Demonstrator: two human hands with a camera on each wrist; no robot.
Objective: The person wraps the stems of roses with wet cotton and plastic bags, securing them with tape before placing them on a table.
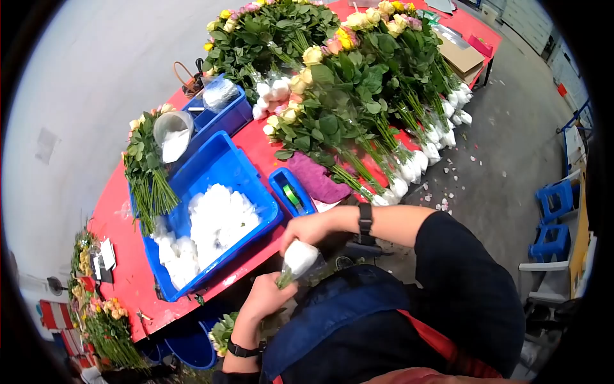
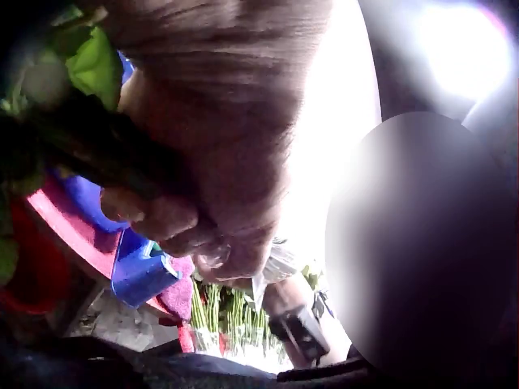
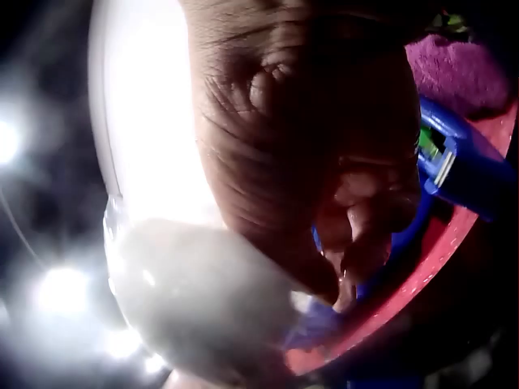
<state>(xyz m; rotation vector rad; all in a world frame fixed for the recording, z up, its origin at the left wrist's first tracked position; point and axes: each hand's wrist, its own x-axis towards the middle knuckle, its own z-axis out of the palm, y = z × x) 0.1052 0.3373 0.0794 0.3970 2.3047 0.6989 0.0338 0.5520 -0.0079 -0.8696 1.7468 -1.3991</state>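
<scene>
My left hand grips the green stems of a rose bouquet, whose blooms hang low beside the table. At the stem ends, white wet cotton sits inside a clear plastic bag. My right hand is at that bag, its fingers bent and the fingertips meeting the thumb at the plastic in the right wrist view. The bag bulges pale and blurred beneath this hand. In the left wrist view dark stems pass under the left hand's curled fingers.
A blue tub of white cotton stands on the red table. Beside it are a blue tape dispenser, a purple cloth and a smaller blue bin. Several rose bunches with wrapped ends lie across the far side.
</scene>
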